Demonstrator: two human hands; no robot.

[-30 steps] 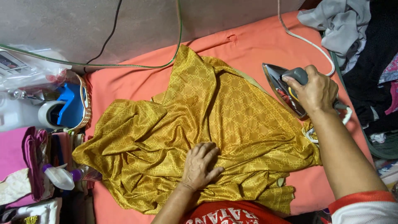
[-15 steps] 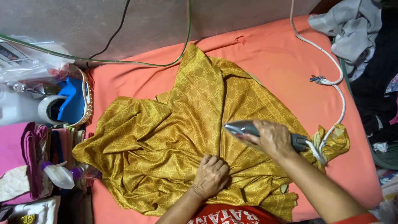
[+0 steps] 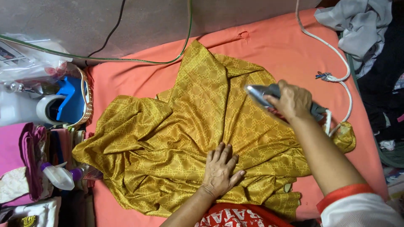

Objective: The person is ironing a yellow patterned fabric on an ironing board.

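gripping iron (image 3: pixel 263 93) over golden cloth (image 3: pixel 185 147)

Both forearms are bare – no watch, ring or glove on the left hand (image 3: pixel 219 170) or right hand (image 3: pixel 293 100). The right arm wears a short white mesh sleeve with an orange-red band; the shirt front is red with white lettering.

Bare orange surface (image 3: pixel 269 46) lies open on the far side and along the right edge, though a white cord (image 3: pixel 336 63) loops across it there. The crumpled yellow cloth (image 3: pixel 176 138) fills the middle. Left, a blue-and-white appliance (image 3: pixel 54 107), folded pink cloths (image 3: pixel 25 155) and a spray bottle (image 3: pixel 59 176) crowd the edge; grey clothes (image 3: pixel 357 25) block the far right corner.
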